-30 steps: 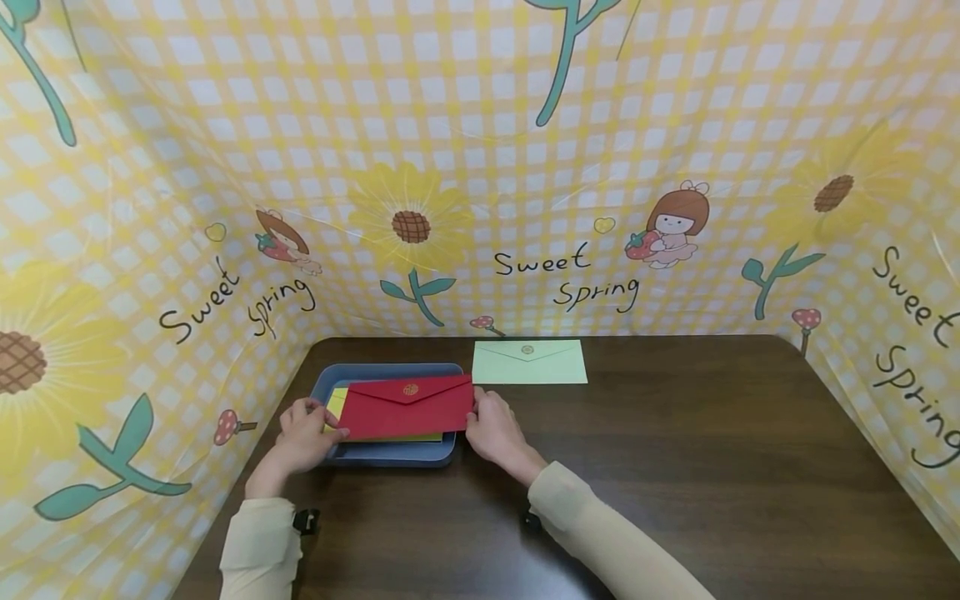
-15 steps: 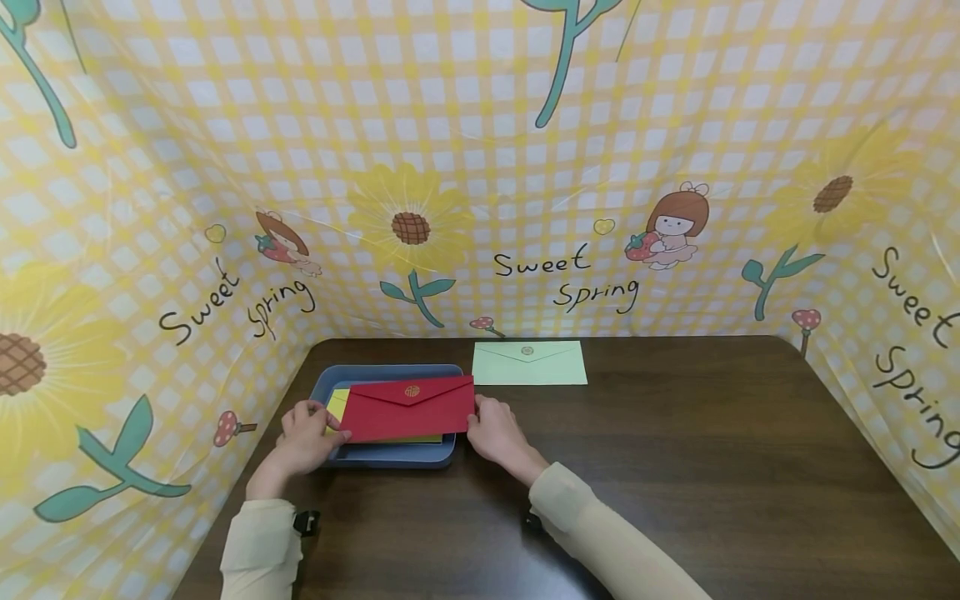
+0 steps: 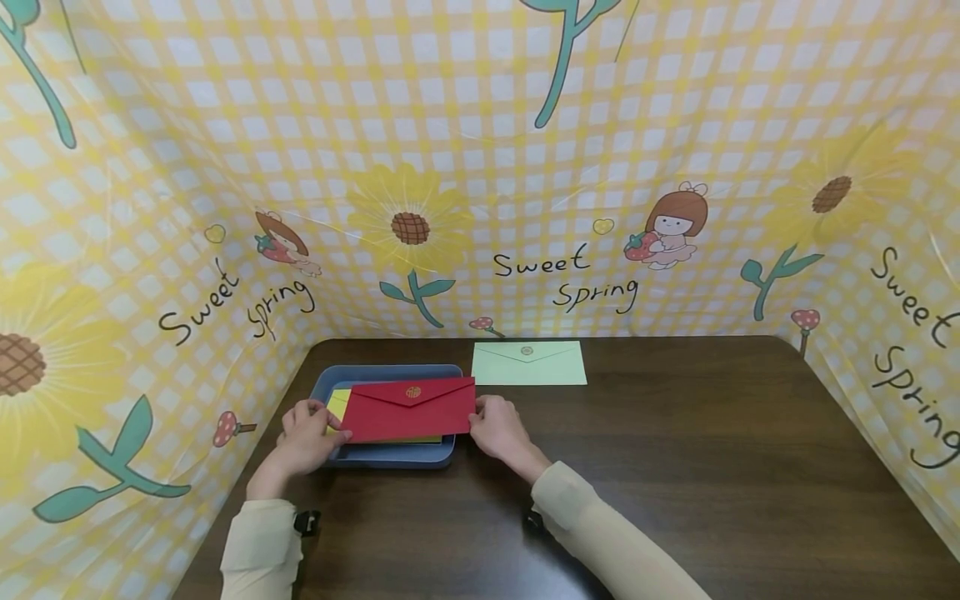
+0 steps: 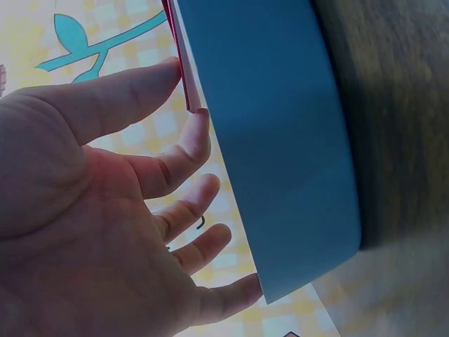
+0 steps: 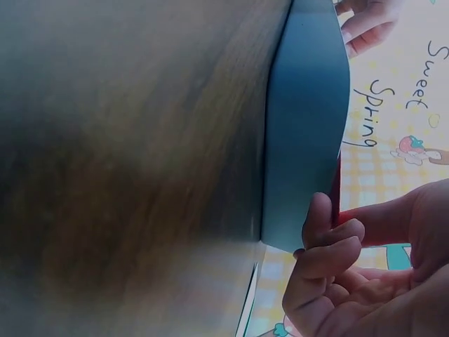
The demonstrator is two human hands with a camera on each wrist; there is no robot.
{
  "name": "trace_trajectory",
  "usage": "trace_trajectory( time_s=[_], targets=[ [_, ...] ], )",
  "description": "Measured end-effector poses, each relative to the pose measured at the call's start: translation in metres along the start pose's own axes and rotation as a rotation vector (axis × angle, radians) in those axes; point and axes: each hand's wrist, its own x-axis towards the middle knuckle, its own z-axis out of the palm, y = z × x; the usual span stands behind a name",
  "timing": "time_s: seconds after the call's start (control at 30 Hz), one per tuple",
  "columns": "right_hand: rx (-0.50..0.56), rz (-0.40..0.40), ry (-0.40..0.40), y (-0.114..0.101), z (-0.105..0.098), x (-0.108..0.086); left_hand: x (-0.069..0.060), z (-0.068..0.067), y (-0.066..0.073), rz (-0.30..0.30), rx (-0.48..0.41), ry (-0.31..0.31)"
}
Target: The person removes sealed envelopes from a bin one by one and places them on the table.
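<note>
A red envelope [image 3: 408,414] with a gold emblem on its flap lies level over the blue tray [image 3: 390,457], its right end past the tray's rim. My left hand [image 3: 306,437] pinches its lower left corner; in the left wrist view the thumb and index finger [image 4: 193,147] meet at the envelope's edge, the other fingers spread by the tray wall. With thumb and curled fingers my right hand [image 3: 498,429] pinches the right end. Below the red envelope, a yellow envelope [image 3: 335,406] shows at the left; most of it is hidden.
A pale green envelope [image 3: 528,364] lies flap side up at the back of the dark wooden table [image 3: 675,433], right of the tray. Gingham cloth [image 3: 525,192] with flower prints rises behind the table and at both sides.
Both hands have shifted the red envelope very slightly to the right and toward the person. Their grip looks the same, and the tray and the green envelope stay in place.
</note>
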Motion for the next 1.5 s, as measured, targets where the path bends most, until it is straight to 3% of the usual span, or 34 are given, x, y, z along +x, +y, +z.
trace_trajectory(
  time_s=[0.37, 0.77, 1.07, 1.23, 1.5],
  targets=[
    [0.064, -0.016, 0.000, 0.002, -0.002, 0.002, 0.000, -0.001, 0.000, -0.001, -0.004, -0.010],
    [0.127, 0.009, -0.008, 0.006, -0.004, 0.002, -0.007, -0.005, 0.017, -0.051, 0.007, -0.042],
    [0.174, 0.046, -0.020, 0.009, -0.008, 0.002, -0.010, -0.010, 0.006, -0.089, 0.019, 0.019],
    [0.249, 0.083, -0.017, 0.012, -0.011, 0.003, -0.014, -0.018, 0.006, -0.127, 0.041, 0.002],
    [0.292, 0.118, 0.005, 0.015, -0.016, -0.002, -0.009, -0.019, -0.004, -0.078, 0.040, -0.036]
  ],
)
